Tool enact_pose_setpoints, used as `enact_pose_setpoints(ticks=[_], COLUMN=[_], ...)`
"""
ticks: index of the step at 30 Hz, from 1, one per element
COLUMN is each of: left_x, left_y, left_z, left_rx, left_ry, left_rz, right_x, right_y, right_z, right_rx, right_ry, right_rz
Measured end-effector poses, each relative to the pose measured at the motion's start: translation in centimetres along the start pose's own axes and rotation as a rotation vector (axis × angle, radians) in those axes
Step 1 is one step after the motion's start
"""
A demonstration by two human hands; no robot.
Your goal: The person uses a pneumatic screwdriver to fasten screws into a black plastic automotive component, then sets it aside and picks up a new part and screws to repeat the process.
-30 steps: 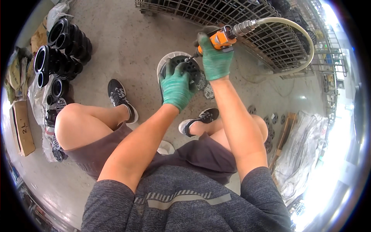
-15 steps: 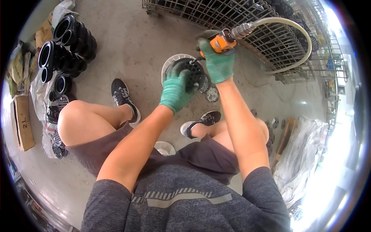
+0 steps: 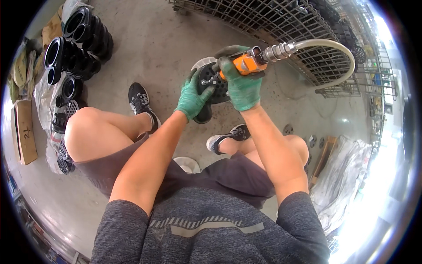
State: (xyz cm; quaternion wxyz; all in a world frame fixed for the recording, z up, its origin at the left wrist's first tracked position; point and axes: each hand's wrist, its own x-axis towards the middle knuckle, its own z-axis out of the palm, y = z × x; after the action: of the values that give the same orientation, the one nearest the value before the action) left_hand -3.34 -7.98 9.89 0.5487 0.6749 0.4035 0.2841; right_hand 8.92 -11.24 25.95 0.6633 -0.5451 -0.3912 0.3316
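My left hand (image 3: 192, 97), in a green glove, is closed on the near left edge of a black part (image 3: 204, 115) with a perforated face and a rounded lobe. My right hand (image 3: 244, 91), gloved likewise, is wrapped round an orange air tool (image 3: 248, 64), whose metal coupling joins a pale hose (image 3: 334, 43). The tool's tip meets or hovers just over the perforated face, beside my left fingers; contact cannot be made out. Behind the part, the rim of a white round container (image 3: 203, 63) shows; the rest of it is hidden.
Wire cages (image 3: 263, 26) holding black parts stand at the far right. Black tubular parts (image 3: 58, 57) are stacked at the left, near a cardboard box (image 3: 25, 132). Plastic sheeting (image 3: 340, 176) lies at the right. My shoes (image 3: 140, 102) rest on the concrete floor.
The black part has been raised and tilted, with its lobe now showing below my left hand. My left hand has shifted to its edge. The air tool has come lower and left.
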Motion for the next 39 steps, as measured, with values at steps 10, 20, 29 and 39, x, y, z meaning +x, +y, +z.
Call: enact_pose_setpoints(ticks=[10, 20, 29, 39], left_x=[-0.1, 0.3, -0.1, -0.4], left_y=[-0.3, -1.2, 0.2, 0.6], left_z=[0.2, 0.4, 0.2, -0.3], left_rx=[-0.044, -0.016, -0.009, 0.057], left_ry=[0.044, 0.043, 0.015, -0.004], left_rz=[-0.022, 0.022, -0.044, -0.053], right_x=[-0.3, -0.5, -0.2, -0.3], right_y=[-0.8, -1.5, -0.5, -0.1], right_z=[1.2, 2.2, 1.9, 1.5], right_rx=[-0.024, -0.140, -0.217, -0.149], right_ry=[0.032, -0.054, -0.212, -0.212], right_rz=[-0.043, -0.023, -0.026, 0.048])
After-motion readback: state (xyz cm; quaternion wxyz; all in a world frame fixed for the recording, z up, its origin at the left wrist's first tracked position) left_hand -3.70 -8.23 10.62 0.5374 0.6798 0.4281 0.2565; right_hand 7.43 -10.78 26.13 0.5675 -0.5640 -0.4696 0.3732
